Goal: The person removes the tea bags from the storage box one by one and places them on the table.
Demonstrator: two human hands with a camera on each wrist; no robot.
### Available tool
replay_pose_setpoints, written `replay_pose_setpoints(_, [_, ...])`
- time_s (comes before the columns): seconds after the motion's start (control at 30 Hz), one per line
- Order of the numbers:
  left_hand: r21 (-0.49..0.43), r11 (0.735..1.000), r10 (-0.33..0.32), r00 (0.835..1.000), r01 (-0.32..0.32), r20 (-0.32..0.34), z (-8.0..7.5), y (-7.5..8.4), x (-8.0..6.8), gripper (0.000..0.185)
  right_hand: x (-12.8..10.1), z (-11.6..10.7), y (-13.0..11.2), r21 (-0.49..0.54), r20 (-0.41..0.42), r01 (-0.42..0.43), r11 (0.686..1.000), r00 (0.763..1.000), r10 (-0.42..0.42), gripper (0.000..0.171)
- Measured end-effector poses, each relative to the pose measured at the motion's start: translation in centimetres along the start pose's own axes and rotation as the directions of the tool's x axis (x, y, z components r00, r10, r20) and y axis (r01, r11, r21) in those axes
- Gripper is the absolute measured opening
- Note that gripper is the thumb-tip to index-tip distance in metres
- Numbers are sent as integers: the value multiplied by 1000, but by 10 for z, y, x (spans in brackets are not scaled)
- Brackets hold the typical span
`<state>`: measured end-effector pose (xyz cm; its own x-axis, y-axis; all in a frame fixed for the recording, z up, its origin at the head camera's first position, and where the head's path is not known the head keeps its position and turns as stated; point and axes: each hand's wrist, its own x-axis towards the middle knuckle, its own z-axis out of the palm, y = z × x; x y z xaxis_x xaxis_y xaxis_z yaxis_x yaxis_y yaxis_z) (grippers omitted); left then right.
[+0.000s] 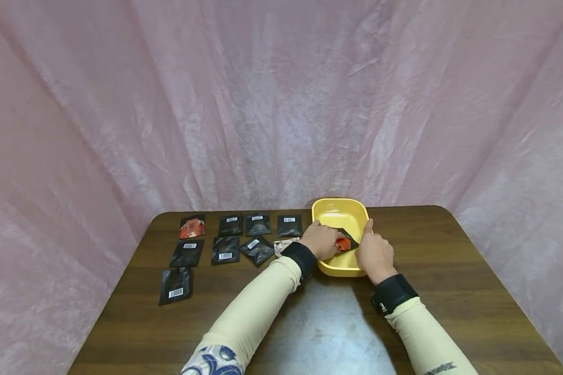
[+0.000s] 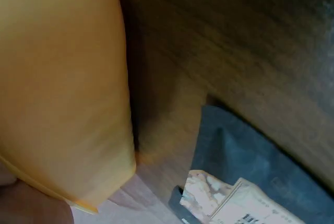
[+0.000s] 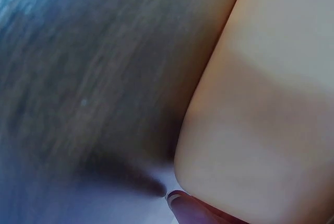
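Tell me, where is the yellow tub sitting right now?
In the head view the yellow tub stands on the brown table, right of the dark packets, between the left hand and right hand.

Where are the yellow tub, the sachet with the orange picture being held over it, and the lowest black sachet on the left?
yellow tub [image 1: 340, 212], head view, bare inside back wall.
held sachet [image 1: 344, 241], head view, its orange print.
lowest black sachet [image 1: 175, 284], head view, its middle.
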<state>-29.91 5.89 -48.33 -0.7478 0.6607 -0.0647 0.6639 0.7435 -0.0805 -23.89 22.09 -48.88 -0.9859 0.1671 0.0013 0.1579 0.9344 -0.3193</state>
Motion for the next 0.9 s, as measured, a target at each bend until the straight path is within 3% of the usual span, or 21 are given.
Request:
replay_pose_setpoints(0.1, [-42,999,6,999,-8,-37,3,-1,0,29,-1,-1,0,-2,-10,-1,1000,1000,1,87])
replay_pose_setpoints(0.3, [-85,996,-4,999,0,-45,6,-2,1,23,-1,1,2,4,-19,12,1000,1000,-12,91])
replay_pose_setpoints(0.63, [-114,993,-32,991,17,-130,10,-3,-1,17,1,2,0,3,-27,11,1000,1000,-11,92])
replay_pose_setpoints(0.9, [-141,990,-39,991,20,-130,11,-3,-3,19,1,4,1,0,-41,18,1000,999,-18,90])
